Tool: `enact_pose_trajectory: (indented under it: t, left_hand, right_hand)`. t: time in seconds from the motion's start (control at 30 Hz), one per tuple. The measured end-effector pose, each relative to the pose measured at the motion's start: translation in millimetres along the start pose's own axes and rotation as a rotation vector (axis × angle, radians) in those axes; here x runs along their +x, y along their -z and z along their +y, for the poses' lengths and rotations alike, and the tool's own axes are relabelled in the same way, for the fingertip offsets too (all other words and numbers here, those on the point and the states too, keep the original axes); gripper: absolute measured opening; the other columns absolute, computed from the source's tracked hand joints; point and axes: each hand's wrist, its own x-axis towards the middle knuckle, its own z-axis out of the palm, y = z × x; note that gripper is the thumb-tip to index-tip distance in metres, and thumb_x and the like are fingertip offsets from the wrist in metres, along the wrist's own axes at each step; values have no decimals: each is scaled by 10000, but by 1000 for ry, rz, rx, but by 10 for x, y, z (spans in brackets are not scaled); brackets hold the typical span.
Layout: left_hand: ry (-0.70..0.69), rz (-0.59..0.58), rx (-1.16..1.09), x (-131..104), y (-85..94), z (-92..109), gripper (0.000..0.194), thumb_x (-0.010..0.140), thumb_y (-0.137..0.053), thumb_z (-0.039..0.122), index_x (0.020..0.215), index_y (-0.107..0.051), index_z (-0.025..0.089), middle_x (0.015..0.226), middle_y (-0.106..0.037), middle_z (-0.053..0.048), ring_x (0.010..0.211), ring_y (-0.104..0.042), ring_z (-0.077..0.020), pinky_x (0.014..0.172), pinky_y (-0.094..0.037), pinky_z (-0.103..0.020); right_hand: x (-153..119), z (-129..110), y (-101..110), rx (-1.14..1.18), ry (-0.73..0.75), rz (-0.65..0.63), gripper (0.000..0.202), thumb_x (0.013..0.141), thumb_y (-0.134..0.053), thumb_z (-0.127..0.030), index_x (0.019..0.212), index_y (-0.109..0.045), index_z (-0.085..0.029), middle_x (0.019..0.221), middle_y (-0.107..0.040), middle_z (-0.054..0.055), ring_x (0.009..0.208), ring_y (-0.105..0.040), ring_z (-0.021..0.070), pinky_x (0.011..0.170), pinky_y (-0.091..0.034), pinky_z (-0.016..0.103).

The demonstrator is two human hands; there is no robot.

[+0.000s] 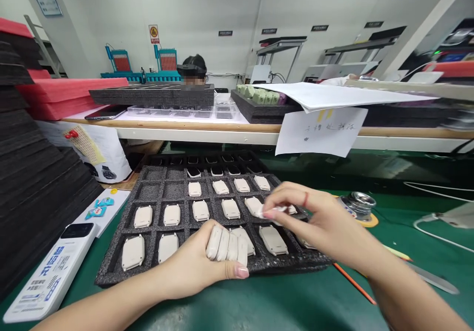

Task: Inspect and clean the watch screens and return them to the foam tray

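Meanwhile, your left hand (pixel 196 263) clutched stacked pale cases (pixel 227 244); your right hand (pixel 320 218) pinched a white piece (pixel 282 209) over the foam tray (pixel 173 191).

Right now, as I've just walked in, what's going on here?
A person's left hand holds a stack of pale watch-shaped cases by a dark foam tray. The right hand is over the tray's right side, fingertips at a whitish piece; whether they grip it is unclear. Many compartments each hold one similar case.

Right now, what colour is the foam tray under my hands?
The foam tray is dark grey with fine lighter speckles, seen in the head view.
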Motion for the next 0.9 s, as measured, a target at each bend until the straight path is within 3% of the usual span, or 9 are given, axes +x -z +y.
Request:
enact_pose_trajectory:
  t: [0.13, 0.3, 0.37, 0.47, 0.6, 0.67, 0.73, 0.8, 0.9]
  left_hand:
    - [-55, 49, -17, -40, -57, -21, 616, 589, -910, 391, 999, -481, 227, 929, -649, 0, 951, -646, -236, 853, -473, -370]
    - [-79, 57, -25, -73, -93, -61, 656, 595, -907, 353, 1085, -481, 252, 955, -648, 2, 941, -649, -228, 835, -475, -360]
    - [-91, 61, -33, -77, -97, -71, 653, 611, -900, 350, 1106, -485, 256, 995, -647, -6, 946, -650, -225, 842, -475, -357]
    - [-110, 76, -43, -80, -98, -83, 656, 630, -892, 361, 1134, -484, 262, 1036, -646, -19, 981, -647, -237, 863, -478, -366]
    - [-147, 92, -76, -102, -99, -79, 697, 674, -870, 377, 1215, -443, 270, 1071, -649, -39, 1030, -644, -258, 908, -484, -391]
    - [-200, 96, -98, -123, -99, -66, 769, 712, -849, 378, 1307, -371, 278, 1133, -641, -61, 1061, -641, -263, 944, -477, -408]
    - [-264, 104, -109, -150, -93, -45, 881, 746, -827, 381, 1408, -253, 288, 1279, -588, -103, 1172, -597, -273, 1020, -444, -421]
    - [-322, 121, -105, -184, -80, -20, 994, 771, -806, 393, 1481, -116, 300, 1442, -471, -137, 1316, -495, -281, 1106, -380, -423]
    - [-375, 103, -90, -249, -53, 30, 1160, 764, -813, 388, 1522, 63, 325, 1550, -336, -152, 1415, -382, -290, 1164, -319, -437]
  right_hand:
    - [-463, 440, 282, -366, -96, 188, 182, 921, -590, -394, 807, -679, -283, 786, -717, 69, 574, -654, 214, 497, -506, 315]
    - [-965, 904, 413, -585, -210, 114, 208, 903, -571, -199, 739, -644, -306, 719, -718, 60, 469, -668, 254, 402, -482, 329]
    - [-993, 913, 379, -601, -215, 82, 188, 897, -578, -201, 755, -666, -287, 778, -745, 89, 598, -720, 318, 481, -543, 377]
    - [-832, 628, 255, -570, -160, 108, 157, 859, -650, -302, 999, -700, -254, 1030, -742, 147, 951, -707, 428, 713, -599, 501]
    - [-454, -77, -41, -192, 34, -103, 687, 846, -705, -326, 1462, -401, -338, 1406, -577, 94, 1238, -601, 326, 998, -541, 494]
    - [-276, -358, -235, -74, 49, -208, 917, 809, -757, -263, 1551, -224, -342, 1534, -447, 101, 1368, -487, 306, 1080, -481, 469]
    - [-128, -510, -439, 38, 17, -266, 1005, 791, -749, -196, 1578, -133, -307, 1532, -443, 136, 1381, -469, 303, 1096, -452, 485]
    - [-20, -549, -626, 191, 13, -270, 1039, 780, -716, -144, 1586, -73, -272, 1437, -541, 154, 1273, -578, 279, 1029, -505, 451]
    - [43, -506, -831, 413, 140, -128, 1016, 776, -754, -206, 1575, -132, -294, 1297, -639, 106, 1139, -661, 242, 991, -524, 405]
